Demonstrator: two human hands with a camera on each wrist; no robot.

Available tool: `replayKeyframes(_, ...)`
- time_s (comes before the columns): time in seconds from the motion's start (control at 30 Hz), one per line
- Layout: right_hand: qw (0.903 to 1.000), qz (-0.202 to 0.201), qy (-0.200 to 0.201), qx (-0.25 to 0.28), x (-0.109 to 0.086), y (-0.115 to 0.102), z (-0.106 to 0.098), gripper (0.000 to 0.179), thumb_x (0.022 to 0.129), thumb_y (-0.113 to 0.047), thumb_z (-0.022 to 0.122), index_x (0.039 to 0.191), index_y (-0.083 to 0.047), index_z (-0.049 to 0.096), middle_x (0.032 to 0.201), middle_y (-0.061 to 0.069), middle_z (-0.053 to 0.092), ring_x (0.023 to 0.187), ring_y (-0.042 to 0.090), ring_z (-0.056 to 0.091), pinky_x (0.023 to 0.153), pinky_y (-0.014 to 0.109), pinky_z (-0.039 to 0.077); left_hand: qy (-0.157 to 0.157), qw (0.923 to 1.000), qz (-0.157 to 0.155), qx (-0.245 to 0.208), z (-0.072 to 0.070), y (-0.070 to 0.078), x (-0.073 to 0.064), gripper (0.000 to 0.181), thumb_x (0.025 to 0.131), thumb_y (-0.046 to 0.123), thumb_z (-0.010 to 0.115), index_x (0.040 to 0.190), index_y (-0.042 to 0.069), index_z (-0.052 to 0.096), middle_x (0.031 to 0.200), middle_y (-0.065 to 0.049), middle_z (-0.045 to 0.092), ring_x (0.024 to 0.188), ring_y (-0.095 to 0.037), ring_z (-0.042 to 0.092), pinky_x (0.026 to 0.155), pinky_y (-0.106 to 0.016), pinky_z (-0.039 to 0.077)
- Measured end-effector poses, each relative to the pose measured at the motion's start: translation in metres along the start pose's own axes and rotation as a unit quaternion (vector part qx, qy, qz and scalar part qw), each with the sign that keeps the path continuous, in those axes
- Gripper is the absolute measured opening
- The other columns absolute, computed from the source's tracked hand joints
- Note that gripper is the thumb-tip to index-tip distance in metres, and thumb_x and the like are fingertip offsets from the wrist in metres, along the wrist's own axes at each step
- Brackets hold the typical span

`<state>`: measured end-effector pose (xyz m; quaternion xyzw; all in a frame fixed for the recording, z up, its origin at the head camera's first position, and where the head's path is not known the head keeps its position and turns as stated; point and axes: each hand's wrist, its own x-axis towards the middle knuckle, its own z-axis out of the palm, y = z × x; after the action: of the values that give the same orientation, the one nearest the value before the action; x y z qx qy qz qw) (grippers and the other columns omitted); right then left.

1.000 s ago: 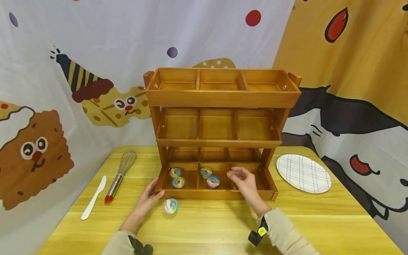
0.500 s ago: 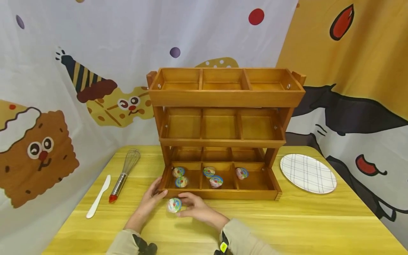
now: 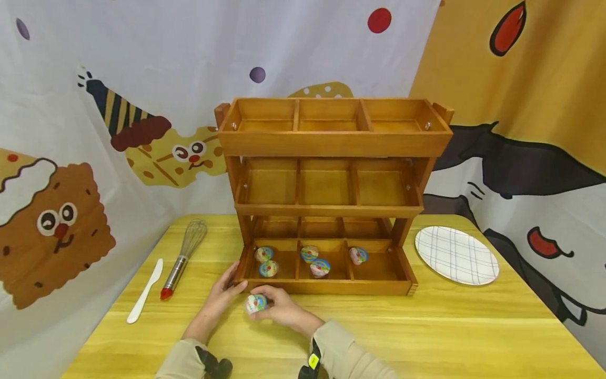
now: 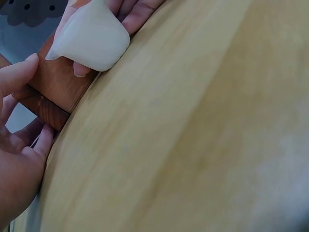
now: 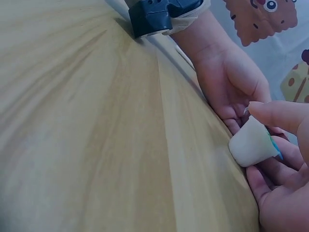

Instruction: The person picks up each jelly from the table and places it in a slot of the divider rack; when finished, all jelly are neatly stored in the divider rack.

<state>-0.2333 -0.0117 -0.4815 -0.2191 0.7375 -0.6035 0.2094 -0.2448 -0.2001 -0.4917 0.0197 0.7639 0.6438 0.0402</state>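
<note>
A small jelly cup (image 3: 256,303) with a blue-edged printed lid is just in front of the rack's left end. My right hand (image 3: 286,310) holds it between thumb and fingers; the white cup body (image 5: 250,146) shows tilted close to the table in the right wrist view. My left hand (image 3: 215,302) grips the bottom left corner of a three-tier wooden rack (image 3: 331,145), thumb toward the front board (image 4: 67,79). In the bottom tray, two cups (image 3: 268,269) lie in the left compartment, two (image 3: 320,268) in the middle and one cup (image 3: 358,256) in the right.
A whisk (image 3: 182,258) and a white plastic knife (image 3: 145,291) lie on the table (image 3: 426,337) at left. To the rack's right is a white checked plate (image 3: 456,255). A printed cloth (image 3: 203,47) hangs behind the table.
My right hand has come from the tray's right compartment, where a cup now lies, leftward to the cup on the table, and its fingers have closed around it. My left hand stays at the rack's corner.
</note>
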Motion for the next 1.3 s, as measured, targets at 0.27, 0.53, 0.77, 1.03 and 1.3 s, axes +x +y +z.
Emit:
replayKeyframes(0.27, 0.9999, -0.01, -0.011, -0.002, -0.004, 0.0, -0.002, 0.051, 0.073, -0.01, 0.071, 0.12, -0.008, 0.051, 0.109, 0.003, 0.059, 0.091, 0.009, 0.056, 0.077, 0.022, 0.049, 0.016, 0.9998, -0.003, 0.005, -0.001, 0.0, 0.001, 0.067, 0.084, 0.028, 0.059, 0.14, 0.024, 0.024, 0.144, -0.013, 0.027, 0.129, -0.034, 0.03, 0.103, -0.051, 0.03)
replayKeyframes(0.53, 0.9949, -0.033, -0.079, -0.052, -0.036, 0.004, -0.03, 0.049, 0.073, -0.01, 0.07, 0.119, -0.004, 0.051, 0.108, 0.006, 0.06, 0.085, 0.003, 0.056, 0.076, 0.016, 0.048, 0.016, 0.9999, 0.001, 0.006, 0.006, 0.0, 0.001, 0.066, 0.084, 0.029, 0.059, 0.14, 0.023, 0.025, 0.143, -0.011, 0.03, 0.124, -0.029, 0.036, 0.1, -0.044, 0.036)
replayKeyframes(0.77, 0.9932, -0.04, -0.103, -0.037, -0.074, 0.009, -0.061, 0.048, 0.071, -0.006, 0.071, 0.115, -0.003, 0.053, 0.107, 0.012, 0.061, 0.087, 0.003, 0.057, 0.078, 0.018, 0.047, 0.019, 0.9998, 0.002, -0.001, -0.001, -0.002, -0.002, 0.066, 0.085, 0.027, 0.058, 0.141, 0.021, 0.024, 0.144, -0.011, 0.028, 0.123, -0.028, 0.036, 0.097, -0.038, 0.04)
replayKeyframes(1.03, 0.9939, -0.044, -0.099, 0.023, -0.116, 0.021, -0.109, 0.054, 0.074, -0.008, 0.069, 0.12, 0.007, 0.046, 0.113, 0.024, 0.057, 0.094, 0.007, 0.058, 0.086, 0.02, 0.046, 0.018, 0.9998, -0.004, 0.011, -0.003, -0.003, -0.003, 0.067, 0.085, 0.028, 0.058, 0.141, 0.022, 0.024, 0.145, -0.012, 0.026, 0.122, -0.026, 0.036, 0.097, -0.037, 0.039)
replayKeyframes(1.3, 0.9984, -0.03, 0.042, -0.024, -0.143, 0.01, -0.171, 0.058, 0.075, -0.009, 0.067, 0.123, 0.01, 0.042, 0.113, 0.03, 0.055, 0.089, 0.008, 0.059, 0.077, 0.023, 0.051, 0.02, 0.9998, -0.003, 0.003, -0.004, -0.003, 0.0, 0.065, 0.085, 0.025, 0.058, 0.14, 0.022, 0.025, 0.141, -0.008, 0.033, 0.104, -0.002, 0.045, 0.086, -0.021, 0.043)
